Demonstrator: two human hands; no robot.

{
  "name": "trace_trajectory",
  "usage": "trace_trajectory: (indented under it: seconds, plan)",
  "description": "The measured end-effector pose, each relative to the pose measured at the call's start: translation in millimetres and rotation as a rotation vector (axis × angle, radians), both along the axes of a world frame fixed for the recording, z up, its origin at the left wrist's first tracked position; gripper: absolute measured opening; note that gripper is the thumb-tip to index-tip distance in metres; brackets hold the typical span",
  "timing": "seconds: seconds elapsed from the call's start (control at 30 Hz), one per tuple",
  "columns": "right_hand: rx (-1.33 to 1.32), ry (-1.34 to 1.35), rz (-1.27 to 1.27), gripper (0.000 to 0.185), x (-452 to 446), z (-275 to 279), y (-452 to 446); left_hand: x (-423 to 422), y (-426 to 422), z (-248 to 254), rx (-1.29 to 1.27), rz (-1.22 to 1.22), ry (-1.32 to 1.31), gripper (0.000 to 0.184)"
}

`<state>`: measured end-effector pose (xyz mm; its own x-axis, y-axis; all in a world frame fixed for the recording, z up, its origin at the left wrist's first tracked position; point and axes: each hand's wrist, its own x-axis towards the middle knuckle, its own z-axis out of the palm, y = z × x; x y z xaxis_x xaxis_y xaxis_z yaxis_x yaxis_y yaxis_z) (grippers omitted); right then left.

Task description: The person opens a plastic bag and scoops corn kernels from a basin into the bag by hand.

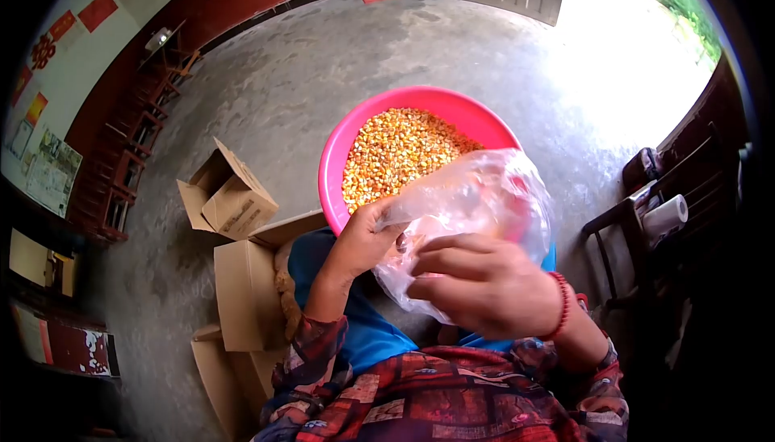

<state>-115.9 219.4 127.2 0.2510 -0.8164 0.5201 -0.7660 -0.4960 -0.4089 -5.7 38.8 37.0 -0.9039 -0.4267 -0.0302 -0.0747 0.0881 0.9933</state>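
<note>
A clear plastic bag [476, 200] hangs over the near right part of a pink basin [333, 175] of yellow-orange corn kernels [404, 151]. My left hand [363, 240] pinches the bag's left edge between thumb and fingers. In front of the bag is my right hand [484, 284], a red bead bracelet on its wrist; its fingers are bent and slightly blurred, and whether they hold anything cannot be made out. Something pale shows through the plastic near my left fingertips.
Open cardboard boxes [250, 293] stand left of my legs, another box [230, 196] beyond them. At the right is a dark wooden chair [613, 232] with a white roll [666, 214]. Chairs line the left wall. Concrete floor [266, 79] surrounds the basin.
</note>
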Motion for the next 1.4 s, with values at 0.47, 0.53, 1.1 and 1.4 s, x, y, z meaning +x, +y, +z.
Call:
trace_trajectory:
  seconds: [0.47, 0.53, 1.1, 1.4]
  plan:
    - [0.236, 0.090, -0.506, 0.067, -19.2, -38.9, -19.6, -6.7, -16.2, 20.4, 0.256, -0.045, 0.103, 0.023]
    - [0.059, 0.022, -0.530, 0.074, -23.9, -32.6, -30.8, -3.4, -27.6, 15.7, 0.216, -0.112, -0.065, 0.030]
    - [-0.012, 0.129, -0.362, 0.022, -12.7, -62.8, -59.8, -17.3, -79.4, -9.5, 0.204, 0.104, -0.017, 0.038]
    - [0.344, 0.292, -0.274, 0.037, -25.0, -118.2, -65.8, -20.2, -85.5, -4.9, 0.461, 0.383, 0.037, 0.044]
